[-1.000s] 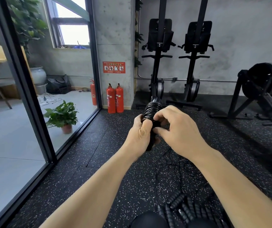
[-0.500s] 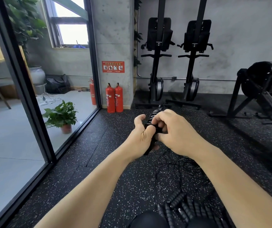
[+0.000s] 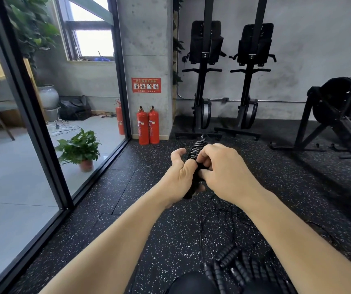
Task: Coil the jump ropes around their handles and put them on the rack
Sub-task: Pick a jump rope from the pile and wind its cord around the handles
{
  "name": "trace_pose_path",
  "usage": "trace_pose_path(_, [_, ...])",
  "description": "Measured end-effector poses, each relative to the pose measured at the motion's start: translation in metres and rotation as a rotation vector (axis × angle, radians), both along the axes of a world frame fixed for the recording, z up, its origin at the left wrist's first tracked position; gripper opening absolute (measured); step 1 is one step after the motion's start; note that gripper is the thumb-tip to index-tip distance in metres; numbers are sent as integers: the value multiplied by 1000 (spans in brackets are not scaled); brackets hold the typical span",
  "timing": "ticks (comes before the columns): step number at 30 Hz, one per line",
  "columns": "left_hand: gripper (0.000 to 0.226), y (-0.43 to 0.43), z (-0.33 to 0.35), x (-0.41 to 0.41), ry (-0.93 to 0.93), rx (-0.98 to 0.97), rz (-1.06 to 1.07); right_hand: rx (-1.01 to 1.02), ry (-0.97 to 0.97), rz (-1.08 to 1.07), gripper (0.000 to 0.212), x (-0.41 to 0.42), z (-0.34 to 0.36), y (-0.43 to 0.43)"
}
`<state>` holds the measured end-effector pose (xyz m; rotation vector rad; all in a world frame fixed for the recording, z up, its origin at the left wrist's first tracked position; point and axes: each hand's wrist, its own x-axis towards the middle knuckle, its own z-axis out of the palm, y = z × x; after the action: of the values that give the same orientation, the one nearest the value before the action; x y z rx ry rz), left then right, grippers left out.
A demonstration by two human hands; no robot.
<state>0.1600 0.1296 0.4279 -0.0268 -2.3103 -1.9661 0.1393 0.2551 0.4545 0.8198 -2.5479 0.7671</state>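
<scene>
1. Floor: black speckled rubber with gym machines along the wall. No rack in view.
2. Wound bundles: heap of coiled jump ropes on the floor at the bottom edge, close to the person.
3. Loose rope: thin black tangle on the floor, below both hands, between them and the heap.
4. Right hand: fingers curled, pinching at the coil from the right side, touching the left fingers.
5. Left hand: wrapped round the lower half of the handle bundle, thumb lifted clear.
6. Handle bundle: held in the air between both hands. Its long axis runs from low and near to up and away, with the coil on the upper half and the tip poking out above the fingers. Likely the next turn goes round that axis. The right hand is nearer the coil and the left only anchors.
</scene>
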Motion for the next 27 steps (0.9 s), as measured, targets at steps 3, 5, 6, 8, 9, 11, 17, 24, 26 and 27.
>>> trace_pose_path(3, [50,0,0,-2,3,38,18,-30,38,-17,17,0,-2,-3])
trace_pose_path(5, [49,-1,0,-5,9,63,39,-40,68,-27,16,0,-3,-5])
trace_pose_path(6, [48,-1,0,-5,7,79,40,-45,75,-30,16,0,-3,-6])
trace_pose_path(8, [44,-1,0,-5,6,107,33,-69,60,-22,16,0,-3,-6])
trace_pose_path(9, [40,-1,1,-4,8,114,29,-84,47,-15,16,0,-2,-6])
trace_pose_path(11, [35,-1,1,-3,19,123,23,-100,34,3,17,-1,-2,-6])
trace_pose_path(17, [43,-3,-2,-8,-3,202,23,-133,95,98,17,-3,-6,-2])
trace_pose_path(24, [32,-1,2,-6,-20,207,38,-262,-35,181,21,-8,-7,5])
trace_pose_path(26, [32,-1,3,-6,-30,195,19,-319,-145,230,19,-8,-4,10])
trace_pose_path(27, [32,-2,4,-5,-33,186,14,-339,-192,261,19,-8,-2,12])
